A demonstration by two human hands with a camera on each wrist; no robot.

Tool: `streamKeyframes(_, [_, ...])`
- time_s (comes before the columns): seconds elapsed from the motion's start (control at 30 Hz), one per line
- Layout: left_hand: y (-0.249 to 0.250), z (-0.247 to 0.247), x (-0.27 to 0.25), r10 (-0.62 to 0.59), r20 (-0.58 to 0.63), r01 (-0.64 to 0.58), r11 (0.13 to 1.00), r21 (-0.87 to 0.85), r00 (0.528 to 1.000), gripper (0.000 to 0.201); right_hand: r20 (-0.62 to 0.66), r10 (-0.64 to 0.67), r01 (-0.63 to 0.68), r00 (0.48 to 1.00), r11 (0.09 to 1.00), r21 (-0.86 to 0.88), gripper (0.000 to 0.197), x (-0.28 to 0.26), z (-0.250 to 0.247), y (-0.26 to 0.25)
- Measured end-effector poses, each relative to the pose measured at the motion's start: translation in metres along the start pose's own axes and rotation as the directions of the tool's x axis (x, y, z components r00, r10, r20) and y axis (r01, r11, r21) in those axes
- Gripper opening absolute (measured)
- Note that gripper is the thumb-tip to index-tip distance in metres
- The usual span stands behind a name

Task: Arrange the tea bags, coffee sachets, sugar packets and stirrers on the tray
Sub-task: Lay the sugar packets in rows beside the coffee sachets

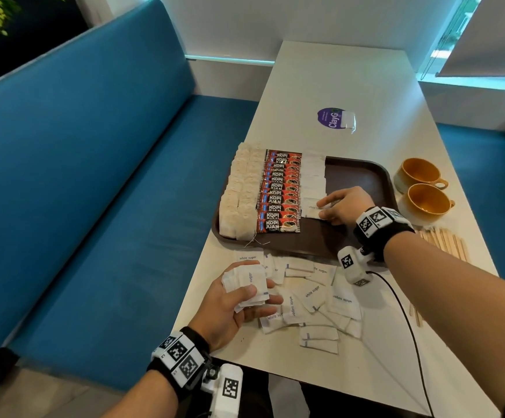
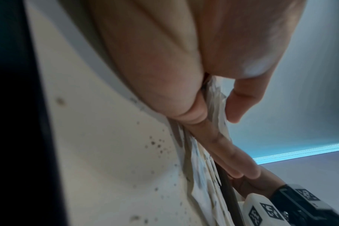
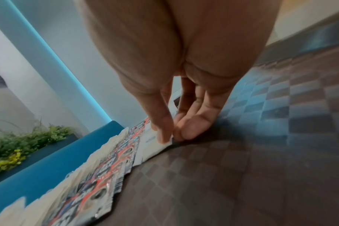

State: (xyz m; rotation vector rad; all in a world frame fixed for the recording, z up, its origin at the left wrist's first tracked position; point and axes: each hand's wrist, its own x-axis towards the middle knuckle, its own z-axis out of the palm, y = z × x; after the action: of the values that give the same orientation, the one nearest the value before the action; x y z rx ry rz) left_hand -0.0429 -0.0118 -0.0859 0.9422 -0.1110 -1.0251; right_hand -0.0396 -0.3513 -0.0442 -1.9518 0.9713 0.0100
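Laying down a sugar packet (image 1: 313, 208) at the near end of the sugar column (image 1: 314, 173), right hand (image 1: 346, 206) pinching its right edge between thumb and fingertips (image 3: 163, 134), the rest of the fingers lightly bent over the tray (image 1: 359, 176). Best done by lowering it flat, long edge butted against the coffee sachets (image 1: 279, 191), overlapping the packet above by the same margin as the others, then letting go without dragging. Worth keeping the pinch light: thin paper, likely to crease or to skid on the smooth tray floor. Also worth watching the sachet row just beside, easily nudged out of line.

Left hand (image 1: 239, 300) curled around a small stack of sugar packets (image 1: 248, 285), held palm up above the table (image 1: 350, 79), just in front of the tray's near rim; thumb pressing the stack from above in the left wrist view. Probably the supply for the next placements, so feeding one at a time across to the right hand looks sensible.

Loose sugar packets (image 1: 311, 300) scattered on the table between the two arms, near the left hand. Tea bags (image 1: 240, 191) in two columns along the tray's left edge, well apart from the right hand. Stirrers (image 1: 444, 241) on the table to the right of the tray, behind the right wrist, not yet on the tray. Two cups (image 1: 423, 188) further right.
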Motion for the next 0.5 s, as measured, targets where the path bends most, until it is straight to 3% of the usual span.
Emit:
streamKeyframes(0.3, [0.0,-0.0001,-0.0002,0.008,-0.014,-0.008,1.0,-0.009,1.0,0.052,0.0,-0.01,0.01,1.0,0.995,-0.103,0.021,-0.0033,0.0021,-0.0107])
streamKeyframes(0.4, [-0.0007,-0.0008,0.0,0.02,-0.003,-0.02,1.0,-0.005,1.0,0.055,-0.03,-0.017,0.015,0.999,0.999,-0.052,0.023,-0.0039,0.0009,-0.0086])
streamKeyframes(0.5, [-0.001,-0.0019,0.0004,0.024,0.024,-0.023,1.0,-0.021,0.999,0.061,-0.116,-0.026,0.038,0.993,0.994,0.107,0.026,-0.0087,-0.0038,-0.0085])
